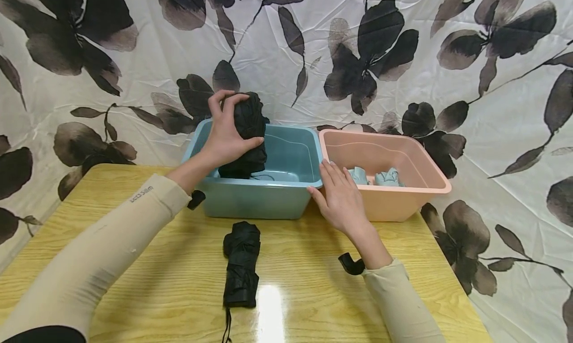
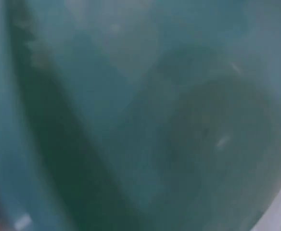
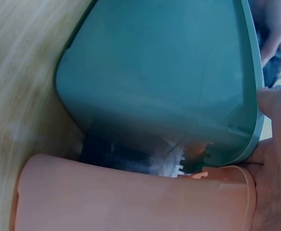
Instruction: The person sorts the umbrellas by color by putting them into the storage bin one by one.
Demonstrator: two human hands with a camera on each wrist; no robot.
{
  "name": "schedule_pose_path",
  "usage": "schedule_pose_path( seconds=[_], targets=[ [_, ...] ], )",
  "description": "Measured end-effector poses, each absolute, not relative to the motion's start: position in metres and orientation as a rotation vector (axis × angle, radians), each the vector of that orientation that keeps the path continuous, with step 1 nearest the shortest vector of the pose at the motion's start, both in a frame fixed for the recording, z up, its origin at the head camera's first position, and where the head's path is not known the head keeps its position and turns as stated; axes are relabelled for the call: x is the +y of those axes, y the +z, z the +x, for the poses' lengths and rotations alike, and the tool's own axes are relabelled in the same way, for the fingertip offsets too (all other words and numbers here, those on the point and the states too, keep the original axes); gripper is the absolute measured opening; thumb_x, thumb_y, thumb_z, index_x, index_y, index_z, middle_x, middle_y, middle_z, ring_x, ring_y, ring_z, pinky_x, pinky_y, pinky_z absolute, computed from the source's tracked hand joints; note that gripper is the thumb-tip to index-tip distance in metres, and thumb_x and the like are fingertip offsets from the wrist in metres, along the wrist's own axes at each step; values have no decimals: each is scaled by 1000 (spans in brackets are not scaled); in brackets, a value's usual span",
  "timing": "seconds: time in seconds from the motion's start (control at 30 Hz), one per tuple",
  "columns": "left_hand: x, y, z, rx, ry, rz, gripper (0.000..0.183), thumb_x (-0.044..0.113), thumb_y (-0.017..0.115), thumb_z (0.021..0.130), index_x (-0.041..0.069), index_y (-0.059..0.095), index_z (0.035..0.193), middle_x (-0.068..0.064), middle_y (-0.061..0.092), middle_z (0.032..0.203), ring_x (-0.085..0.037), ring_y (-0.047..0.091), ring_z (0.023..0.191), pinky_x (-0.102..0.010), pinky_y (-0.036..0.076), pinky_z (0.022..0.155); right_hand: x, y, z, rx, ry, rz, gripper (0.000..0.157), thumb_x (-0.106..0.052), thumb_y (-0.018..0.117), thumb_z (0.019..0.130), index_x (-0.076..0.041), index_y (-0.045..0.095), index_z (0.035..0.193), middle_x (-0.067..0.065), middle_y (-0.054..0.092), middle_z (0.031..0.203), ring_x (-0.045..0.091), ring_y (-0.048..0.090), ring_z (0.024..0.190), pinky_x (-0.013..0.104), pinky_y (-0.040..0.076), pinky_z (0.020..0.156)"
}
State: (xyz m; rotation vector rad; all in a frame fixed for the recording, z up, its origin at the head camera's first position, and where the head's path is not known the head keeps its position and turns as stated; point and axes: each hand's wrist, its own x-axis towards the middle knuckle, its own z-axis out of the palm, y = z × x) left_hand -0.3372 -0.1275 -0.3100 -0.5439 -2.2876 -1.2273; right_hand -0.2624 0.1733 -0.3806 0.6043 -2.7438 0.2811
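Observation:
My left hand (image 1: 226, 134) grips a black folded umbrella (image 1: 250, 116) between thumb and fingers, over the left part of the blue bin (image 1: 255, 198). The umbrella's lower end is inside the bin, and a thin cord shows near the bin floor. My right hand (image 1: 342, 198) rests where the rims of the blue bin and the pink bin (image 1: 394, 203) meet, its fingers fairly straight. In the right wrist view the thumb (image 3: 270, 101) touches the blue rim. A second black folded umbrella (image 1: 241, 266) lies on the table before the blue bin.
Light blue bundles (image 1: 388, 177) lie inside the pink bin. Both bins stand side by side at the back of the wood-grain table (image 1: 174, 283), against a floral cloth (image 1: 277, 44). The left wrist view is filled by the blue bin's blurred wall (image 2: 131, 96).

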Motion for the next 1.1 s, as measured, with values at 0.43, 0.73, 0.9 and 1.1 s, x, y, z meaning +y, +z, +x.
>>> schedule_pose_path(
  seconds=[0.43, 0.73, 0.9, 1.1],
  targets=[
    [-108, -339, -371, -2791, -1218, -586, 92, 20, 89, 83, 10, 33, 156, -20, 0, 160, -45, 30, 144, -62, 34, 117, 174, -382, -263, -2737, 289, 618, 69, -46, 47, 110, 1, 38, 159, 16, 36, 166, 32, 30, 156, 48, 14, 129],
    [-101, -355, -379, -2992, -1199, -582, 85, 19, 84, 89, 8, 32, 156, -22, -2, 162, -46, 30, 145, -60, 35, 117, 175, -380, -263, -2733, 287, 622, 70, -46, 46, 110, 2, 37, 159, 16, 35, 167, 32, 30, 156, 48, 13, 130],
    [-101, -358, -377, -3083, -1214, -591, 84, 18, 84, 89, 7, 34, 156, -24, -1, 161, -48, 31, 143, -60, 34, 117, 175, -379, -263, -2732, 286, 619, 69, -46, 46, 110, 2, 37, 159, 17, 36, 166, 33, 31, 155, 47, 12, 130],
    [-101, -362, -375, -3227, -1110, -593, 82, 20, 81, 92, 7, 33, 157, -25, -2, 162, -48, 25, 148, -59, 33, 118, 175, -380, -263, -2750, 279, 616, 70, -47, 46, 110, 2, 37, 160, 16, 35, 167, 32, 30, 156, 46, 11, 130]
  ],
)
